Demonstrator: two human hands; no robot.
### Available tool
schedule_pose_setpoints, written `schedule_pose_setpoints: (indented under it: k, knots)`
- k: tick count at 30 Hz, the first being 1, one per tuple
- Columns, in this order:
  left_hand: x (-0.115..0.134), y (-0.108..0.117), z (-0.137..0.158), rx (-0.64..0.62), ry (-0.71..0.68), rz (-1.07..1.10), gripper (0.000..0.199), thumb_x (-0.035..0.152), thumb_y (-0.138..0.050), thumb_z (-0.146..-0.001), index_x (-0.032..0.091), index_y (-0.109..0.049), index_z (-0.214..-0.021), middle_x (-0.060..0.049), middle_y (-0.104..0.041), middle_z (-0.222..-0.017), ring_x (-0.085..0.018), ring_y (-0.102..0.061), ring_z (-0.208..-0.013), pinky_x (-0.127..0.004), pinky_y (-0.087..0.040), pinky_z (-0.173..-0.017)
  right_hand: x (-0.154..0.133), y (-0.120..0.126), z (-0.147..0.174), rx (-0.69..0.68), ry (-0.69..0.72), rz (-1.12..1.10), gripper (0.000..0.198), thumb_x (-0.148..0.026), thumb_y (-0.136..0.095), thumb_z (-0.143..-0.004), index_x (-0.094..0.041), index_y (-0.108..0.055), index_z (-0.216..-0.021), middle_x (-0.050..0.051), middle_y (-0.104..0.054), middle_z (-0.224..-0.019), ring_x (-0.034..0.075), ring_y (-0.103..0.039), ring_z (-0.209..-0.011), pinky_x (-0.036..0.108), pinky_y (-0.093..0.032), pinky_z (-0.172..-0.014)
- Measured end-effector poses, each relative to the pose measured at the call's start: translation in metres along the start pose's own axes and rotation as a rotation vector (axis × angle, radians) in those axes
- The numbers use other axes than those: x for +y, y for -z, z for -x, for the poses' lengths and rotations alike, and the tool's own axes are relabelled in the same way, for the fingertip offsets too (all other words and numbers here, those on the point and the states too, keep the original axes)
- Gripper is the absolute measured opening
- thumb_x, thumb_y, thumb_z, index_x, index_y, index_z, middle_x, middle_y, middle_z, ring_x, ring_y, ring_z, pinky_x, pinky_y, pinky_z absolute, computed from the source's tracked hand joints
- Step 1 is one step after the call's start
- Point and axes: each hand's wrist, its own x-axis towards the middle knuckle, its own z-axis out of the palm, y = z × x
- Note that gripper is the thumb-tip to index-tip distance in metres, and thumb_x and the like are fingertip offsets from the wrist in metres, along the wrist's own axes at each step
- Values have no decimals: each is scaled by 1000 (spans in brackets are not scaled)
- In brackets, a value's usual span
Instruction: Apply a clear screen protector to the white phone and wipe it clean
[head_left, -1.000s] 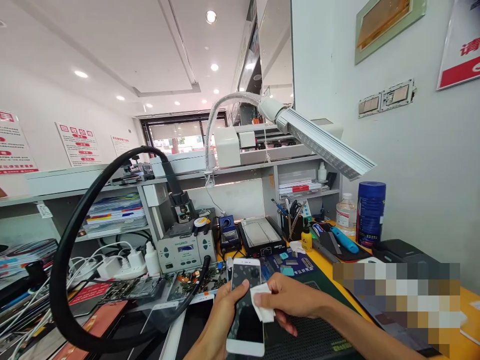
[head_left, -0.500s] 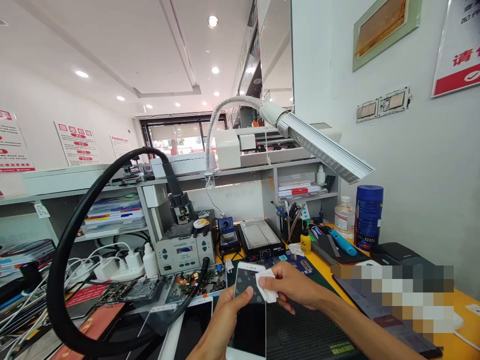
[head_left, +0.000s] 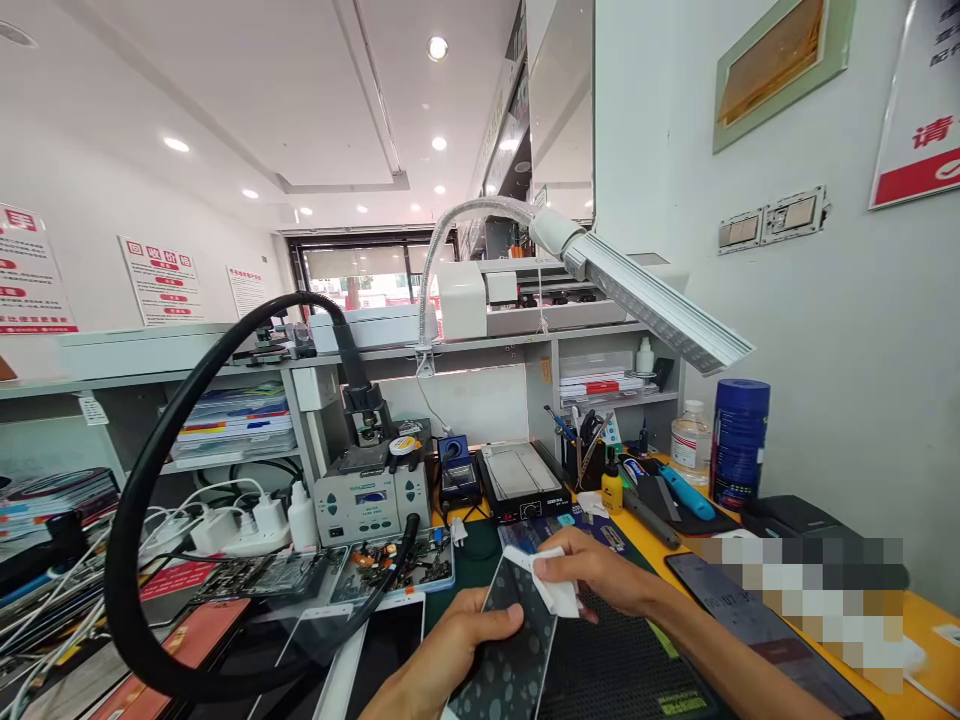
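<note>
A white-edged smartphone with pale round spots over its dark screen is tilted above the black mat. My left hand grips it by its left side, the thumb lying on the screen. My right hand pinches a folded white tissue against the phone's upper right corner. The phone's lower end runs out of view. Below my right arm lies the black perforated mat, on a dark green work mat.
A black hose loops over the left of the bench from the hot-air station. A parts tray stands behind the phones at left. A lamp overhangs. At right lie another phone and a blue can.
The phone has tilted, its top now leaning right, and spots show over more of the screen. My right hand and the tissue have shifted slightly right. The camera view has moved a little.
</note>
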Motion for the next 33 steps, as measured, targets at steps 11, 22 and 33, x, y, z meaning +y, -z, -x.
schedule_pose_setpoints:
  k: [11, 22, 33]
  knots:
    - [32, 9, 17, -82, -106, 483, 64, 63, -54, -82, 4, -69, -102, -22, -71, -98, -33, -68, -90, -41, -53, -79, 0, -10, -8, 286, -3, -348, 45, -56, -63, -82, -18, -47, -65, -7, -39, -54, 6, -35, -41, 17, -31, -32]
    - [12, -2, 0, 181, -369, 257, 20, 30, -71, -80, 12, -66, -89, -13, -71, -99, -26, -68, -91, -37, -55, -76, 9, -48, -12, 223, -6, -216, 49, -65, -60, -80, -16, -53, -75, -4, -49, -57, 7, -42, -43, 17, -38, -36]
    - [15, -4, 2, 276, -389, 238, 22, 26, -75, -76, 9, -68, -88, -13, -74, -89, -24, -70, -77, -32, -59, -60, 11, -39, -13, 295, 22, 51, 57, -71, -52, -80, -17, -53, -62, -4, -49, -45, 10, -48, -37, 20, -40, -39]
